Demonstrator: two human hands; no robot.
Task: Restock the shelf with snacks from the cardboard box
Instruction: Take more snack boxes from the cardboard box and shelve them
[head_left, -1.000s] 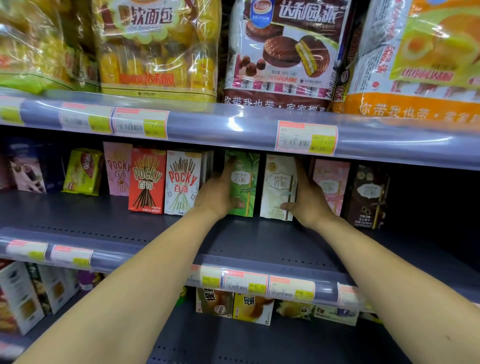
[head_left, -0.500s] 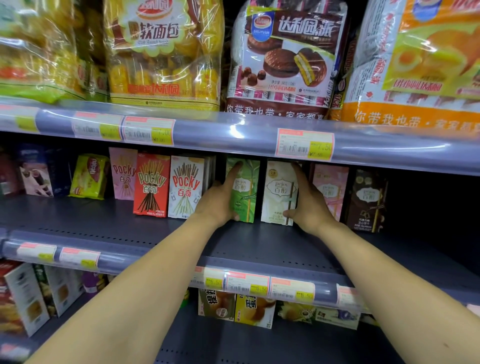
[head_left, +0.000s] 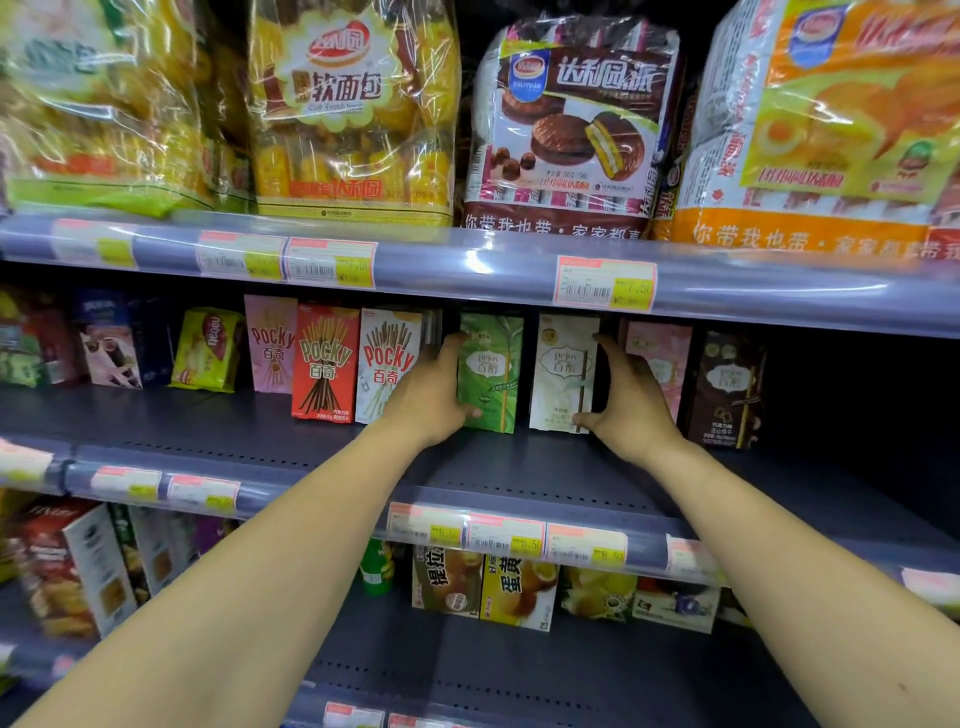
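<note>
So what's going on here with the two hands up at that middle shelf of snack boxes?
A person reaches both bare arms into the grey middle shelf. The left hand holds the tall green biscuit-stick box by its left side, thumb across its lower front. The right hand holds the tall cream-white box beside it by its right side. Both boxes stand upright on the shelf, in the row between a white Pocky box and a pale pink box.

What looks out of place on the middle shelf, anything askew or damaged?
Nothing spilled or damaged. Only the yellow-green pouch, further left, leans askew. The left hand holds the green box and the right hand the cream box, both upright.
</note>
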